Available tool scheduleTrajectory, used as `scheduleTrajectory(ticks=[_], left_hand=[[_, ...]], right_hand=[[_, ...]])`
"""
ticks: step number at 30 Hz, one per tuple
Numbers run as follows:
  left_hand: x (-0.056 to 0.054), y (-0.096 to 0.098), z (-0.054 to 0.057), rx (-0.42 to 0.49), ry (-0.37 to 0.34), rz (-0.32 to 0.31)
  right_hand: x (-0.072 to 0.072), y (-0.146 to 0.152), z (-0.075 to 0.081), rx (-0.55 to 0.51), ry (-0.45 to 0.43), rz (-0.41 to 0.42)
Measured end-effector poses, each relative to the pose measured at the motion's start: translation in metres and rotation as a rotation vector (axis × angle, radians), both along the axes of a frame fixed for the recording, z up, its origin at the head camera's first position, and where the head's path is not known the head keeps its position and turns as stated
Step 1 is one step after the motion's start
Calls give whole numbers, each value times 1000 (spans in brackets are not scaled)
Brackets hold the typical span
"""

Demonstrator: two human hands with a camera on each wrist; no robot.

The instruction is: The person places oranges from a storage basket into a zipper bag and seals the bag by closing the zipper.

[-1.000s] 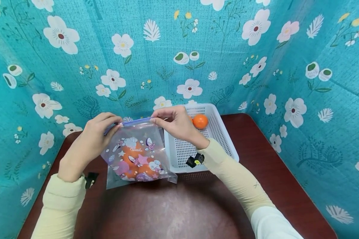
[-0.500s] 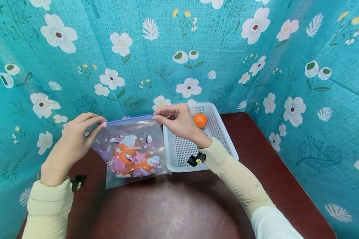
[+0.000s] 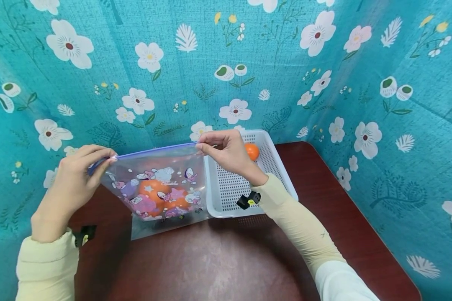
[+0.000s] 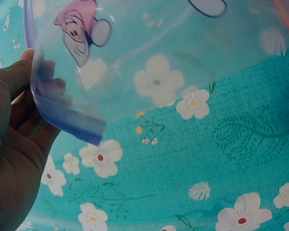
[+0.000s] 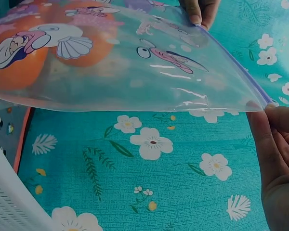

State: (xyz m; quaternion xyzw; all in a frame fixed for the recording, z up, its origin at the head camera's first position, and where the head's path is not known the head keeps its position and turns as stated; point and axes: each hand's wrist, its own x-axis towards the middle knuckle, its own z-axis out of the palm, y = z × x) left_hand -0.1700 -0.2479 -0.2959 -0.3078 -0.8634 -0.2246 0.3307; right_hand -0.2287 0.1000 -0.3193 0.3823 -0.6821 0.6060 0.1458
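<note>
Above the dark red tabletop (image 3: pixel 218 263), the left hand (image 3: pixel 73 179) and right hand (image 3: pixel 229 154) pinch opposite ends of the purple zip strip (image 3: pixel 158 149) along the top of a clear printed bag (image 3: pixel 182 167), stretching it between them, with orange round fruits (image 3: pixel 153 191) low inside. Just beside the bag, on the right, a white perforated basket (image 3: pixel 289 184) holds an orange fruit (image 3: pixel 252 151) near its far end. Behind everything hangs a teal flowered cloth (image 3: pixel 196 83).
</note>
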Motion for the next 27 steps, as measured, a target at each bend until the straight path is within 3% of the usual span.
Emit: scheduleTrajectory(ticks=[11,20,27], left_hand=[[2,-17,1,31,61,-13],[4,-37,0,79,55,63],[9,-39,5,74,54,100]], right_hand=[[-2,9,-2,-6,-10,-21],[-8,21,-6,-29,-27,-36],[-8,21,-4,-26,-39,-43]])
